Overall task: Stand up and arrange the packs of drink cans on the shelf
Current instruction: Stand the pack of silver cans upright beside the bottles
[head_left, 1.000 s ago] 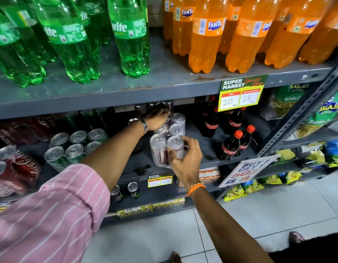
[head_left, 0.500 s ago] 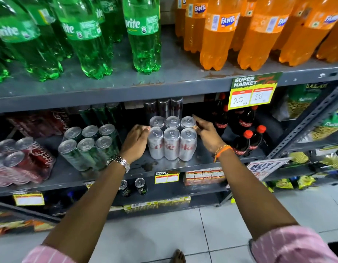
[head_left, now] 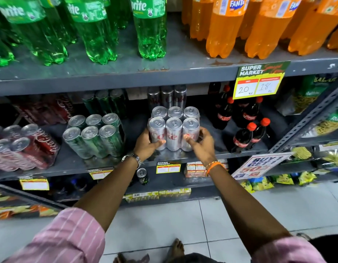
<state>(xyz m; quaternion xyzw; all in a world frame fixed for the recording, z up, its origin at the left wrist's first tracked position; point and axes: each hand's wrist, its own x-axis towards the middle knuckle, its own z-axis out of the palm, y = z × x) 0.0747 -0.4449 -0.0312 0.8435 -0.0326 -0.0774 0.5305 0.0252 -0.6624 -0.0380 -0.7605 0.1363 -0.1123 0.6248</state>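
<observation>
A shrink-wrapped pack of silver Coke cans [head_left: 173, 128] stands upright at the front of the grey middle shelf [head_left: 99, 164]. My left hand [head_left: 147, 145] grips its lower left side, thumb across the front. My right hand [head_left: 200, 141] grips its lower right side, thumb on the front. Another silver pack [head_left: 167, 97] stands behind it in shadow. To the left stand a green can pack [head_left: 94, 135] and a red Coca-Cola can pack [head_left: 22, 147], both leaning slightly.
Small Coca-Cola bottles [head_left: 247, 130] stand right of the silver pack. Sprite bottles [head_left: 92, 27] and Fanta bottles [head_left: 227, 25] fill the top shelf. A price tag [head_left: 259, 82] hangs from its edge. Single cans [head_left: 142, 175] sit on the lower shelf. Snack packets [head_left: 312, 103] fill the right rack.
Both hands have come from the pack's upper sides to its lower front corners and now grip it. The pack sits a little nearer the shelf's front edge.
</observation>
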